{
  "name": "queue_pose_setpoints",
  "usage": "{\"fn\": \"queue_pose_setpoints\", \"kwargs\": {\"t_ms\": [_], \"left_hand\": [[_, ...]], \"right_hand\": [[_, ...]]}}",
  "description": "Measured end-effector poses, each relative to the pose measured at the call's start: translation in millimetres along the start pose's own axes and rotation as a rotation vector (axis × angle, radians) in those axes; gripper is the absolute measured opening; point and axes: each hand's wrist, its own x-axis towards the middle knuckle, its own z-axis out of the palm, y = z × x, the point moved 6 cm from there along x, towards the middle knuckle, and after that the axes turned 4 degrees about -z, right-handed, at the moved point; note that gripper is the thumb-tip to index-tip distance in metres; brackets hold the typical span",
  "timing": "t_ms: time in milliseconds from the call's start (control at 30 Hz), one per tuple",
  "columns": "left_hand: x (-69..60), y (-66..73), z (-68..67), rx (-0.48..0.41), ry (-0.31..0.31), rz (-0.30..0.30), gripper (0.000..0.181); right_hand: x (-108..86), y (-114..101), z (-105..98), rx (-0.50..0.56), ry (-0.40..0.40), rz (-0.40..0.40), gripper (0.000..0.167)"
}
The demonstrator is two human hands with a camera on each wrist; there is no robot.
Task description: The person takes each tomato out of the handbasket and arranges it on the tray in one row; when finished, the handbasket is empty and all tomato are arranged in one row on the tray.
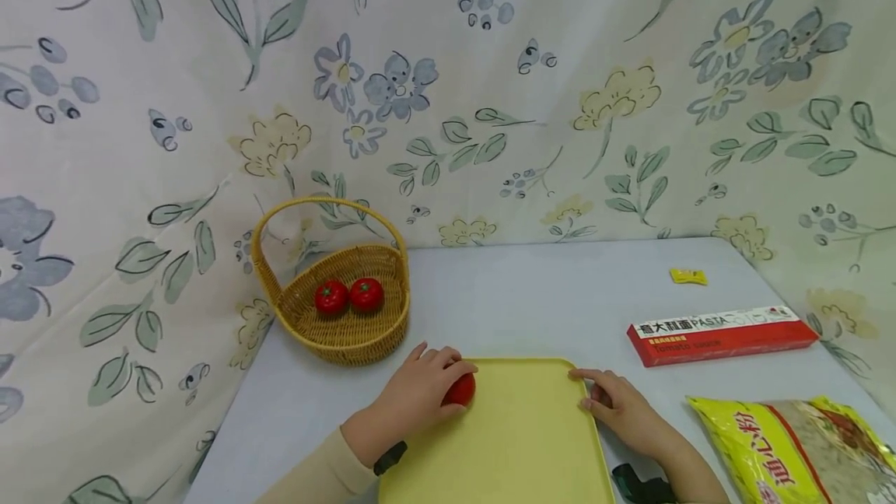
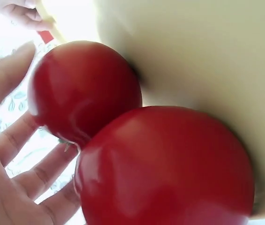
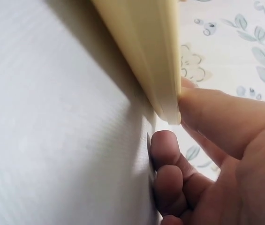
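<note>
A red tomato (image 1: pixel 460 390) sits by the left edge of the yellow tray (image 1: pixel 518 442), with my left hand (image 1: pixel 418 389) around it. In the left wrist view there are two tomatoes side by side, the farther tomato (image 2: pixel 87 89) and a nearer tomato (image 2: pixel 170 168); the head view shows only one, the other hidden by the hand. My left fingers spread loosely beside them, the thumb apart from their skin. At the tray's far right corner, my right hand (image 1: pixel 626 414) holds the rim with thumb and index finger. Its other fingers curl beside the rim, close to the tabletop.
A wicker basket (image 1: pixel 350 352) with a tall handle stands at the back left, holding two tomatoes (image 1: pixel 348 297). On the right lie a red pasta box (image 1: pixel 724 337), a yellow noodle bag (image 1: pixel 791 449) and a small yellow packet (image 1: pixel 688 276). A floral curtain (image 1: pixel 490 99) hangs behind the table.
</note>
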Motion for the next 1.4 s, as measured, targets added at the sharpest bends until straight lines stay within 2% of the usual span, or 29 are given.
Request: {"fn": "queue_pose_setpoints", "kwargs": {"t_ms": [100,167,333,400,467,600,700,800,900,967,1067,1267,1400], "left_hand": [[-1.6,-9.0,-8.3,-0.139,-0.011,-0.031,0.06],[-2.7,-21.7,-22.4,-0.25,0.012,-0.065,0.062],[-5.4,-73.4,-69.0,-0.468,0.127,-0.152,0.054],[-5.6,-99.6,-78.9,-0.535,0.143,-0.179,0.049],[-4.8,-127.3,-81.8,-0.599,0.124,-0.22,0.047],[-2.0,-183.3,-73.8,-0.677,0.067,-0.325,0.05],[0.8,-211.2,-63.5,-0.671,0.022,-0.372,0.055],[6.0,-222.2,-51.7,-0.632,-0.059,-0.362,0.06],[12.8,-222.6,-42.3,-0.557,-0.134,-0.312,0.064],[16.9,-220.7,-38.7,-0.497,-0.157,-0.285,0.065],[21.7,-218.5,-35.8,-0.396,-0.163,-0.271,0.067],[24.5,-222.9,-29.1,-0.216,-0.144,-0.322,0.072],[21.5,-226.7,-21.7,-0.194,-0.127,-0.36,0.069]], "right_hand": [[1.1,3,1,0.035,0.013,0.002,0.046],[3.1,5,2,0.053,0.023,-0.008,0.044],[6.6,4,6,0.09,0.016,-0.067,0.043],[6.6,5,7,0.088,0.01,-0.063,0.043],[5.5,6,6,0.078,0.007,-0.042,0.044],[3.8,8,6,0.055,0.002,-0.018,0.044],[4.0,9,6,0.068,-0.007,-0.029,0.044],[3.9,10,7,0.074,-0.014,-0.034,0.044],[3.4,10,7,0.071,-0.013,-0.034,0.044],[3.3,9,6,0.066,-0.008,-0.036,0.044],[3.1,7,3,0.055,0.008,-0.037,0.043],[2.5,6,-1,0.043,0.028,-0.007,0.043],[2.7,7,-1,0.049,0.024,0.0,0.044]]}}
